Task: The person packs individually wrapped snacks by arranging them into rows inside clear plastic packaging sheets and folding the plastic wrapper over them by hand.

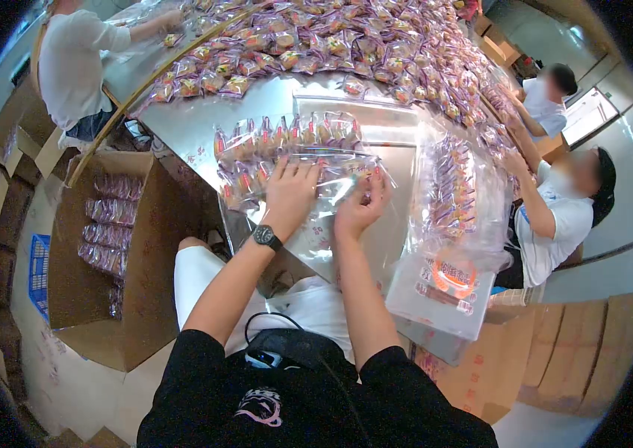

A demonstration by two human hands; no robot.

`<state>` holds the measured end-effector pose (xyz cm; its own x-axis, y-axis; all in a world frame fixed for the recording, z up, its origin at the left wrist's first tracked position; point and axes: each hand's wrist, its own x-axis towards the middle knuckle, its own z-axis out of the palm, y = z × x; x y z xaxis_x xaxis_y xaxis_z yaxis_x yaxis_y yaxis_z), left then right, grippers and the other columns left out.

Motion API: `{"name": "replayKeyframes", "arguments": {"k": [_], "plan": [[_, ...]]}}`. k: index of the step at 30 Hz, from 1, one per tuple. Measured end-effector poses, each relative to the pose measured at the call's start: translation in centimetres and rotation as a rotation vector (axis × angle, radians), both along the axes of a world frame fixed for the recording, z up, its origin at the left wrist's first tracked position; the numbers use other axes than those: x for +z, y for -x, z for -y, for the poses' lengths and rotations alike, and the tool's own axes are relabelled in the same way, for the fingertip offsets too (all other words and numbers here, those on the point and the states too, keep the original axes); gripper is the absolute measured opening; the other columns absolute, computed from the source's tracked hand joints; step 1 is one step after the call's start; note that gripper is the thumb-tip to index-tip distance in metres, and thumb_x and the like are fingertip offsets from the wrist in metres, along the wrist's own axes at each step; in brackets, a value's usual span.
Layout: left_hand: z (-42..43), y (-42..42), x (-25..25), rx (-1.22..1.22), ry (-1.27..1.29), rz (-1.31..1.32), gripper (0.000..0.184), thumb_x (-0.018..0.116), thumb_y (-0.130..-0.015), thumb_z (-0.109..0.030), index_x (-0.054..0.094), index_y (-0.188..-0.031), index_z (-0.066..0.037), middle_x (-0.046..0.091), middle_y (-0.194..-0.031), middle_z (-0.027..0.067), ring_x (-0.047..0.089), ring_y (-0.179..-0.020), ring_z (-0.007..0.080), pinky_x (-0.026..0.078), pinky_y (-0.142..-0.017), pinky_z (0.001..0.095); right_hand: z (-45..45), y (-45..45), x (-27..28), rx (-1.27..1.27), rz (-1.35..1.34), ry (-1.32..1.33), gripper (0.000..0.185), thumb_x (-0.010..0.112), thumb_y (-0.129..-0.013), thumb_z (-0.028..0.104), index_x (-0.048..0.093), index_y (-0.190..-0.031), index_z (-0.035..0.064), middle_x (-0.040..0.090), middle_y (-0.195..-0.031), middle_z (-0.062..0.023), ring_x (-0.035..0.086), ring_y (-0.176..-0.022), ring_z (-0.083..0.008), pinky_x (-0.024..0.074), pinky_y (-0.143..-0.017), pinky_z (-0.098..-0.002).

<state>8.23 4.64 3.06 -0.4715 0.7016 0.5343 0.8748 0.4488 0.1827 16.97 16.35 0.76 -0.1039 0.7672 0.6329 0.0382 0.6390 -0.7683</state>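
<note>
One front row of small, purple-edged, clear-wrapped packets [245, 183] lies on the silver metal counter [197, 127], long axis left-right, across the line of both forearms. Left hand [292, 190] open, fingers spread flat over its middle. Right hand [362, 205] curled at its right end (can't tell from here if it's pinching film). Second packet row [287, 134] roughly parallel, just beyond. Right hand's nearer the red-printed clear plastic bags [454, 276]; left's nearer the open brown cardboard box [156, 299].
</note>
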Motion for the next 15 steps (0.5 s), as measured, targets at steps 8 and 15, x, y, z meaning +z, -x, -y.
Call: {"name": "replayKeyframes", "arguments": {"k": [8, 15], "plan": [[1.5, -1.2, 1.5, 0.051, 0.083, 0.031, 0.047, 0.065, -0.086, -0.017, 0.065, -0.132, -0.012, 0.065, -0.133, 0.0097, 0.055, -0.131, 0.029, 0.024, -0.12, 0.0663, 1.0, -0.6, -1.0, 0.27, 0.269, -0.144, 0.055, 0.082, -0.082, 0.015, 0.065, -0.133, 0.0046, 0.051, -0.143, -0.0254, 0.048, -0.136, -0.0429, 0.0422, -0.113, -0.0506], [0.7, -0.5, 0.8, 0.12, 0.049, 0.026, 0.048, 0.069, -0.085, -0.021, 0.065, -0.133, -0.018, 0.067, -0.128, 0.0073, 0.059, -0.124, 0.0271, 0.027, -0.116, 0.0641, 1.0, -1.2, -0.5, 0.21, 0.389, -0.341, 0.055, 0.082, -0.081, 0.01, 0.07, -0.134, 0.014, 0.051, -0.145, -0.025, 0.045, -0.138, -0.0446, 0.0426, -0.113, -0.0516]]}}
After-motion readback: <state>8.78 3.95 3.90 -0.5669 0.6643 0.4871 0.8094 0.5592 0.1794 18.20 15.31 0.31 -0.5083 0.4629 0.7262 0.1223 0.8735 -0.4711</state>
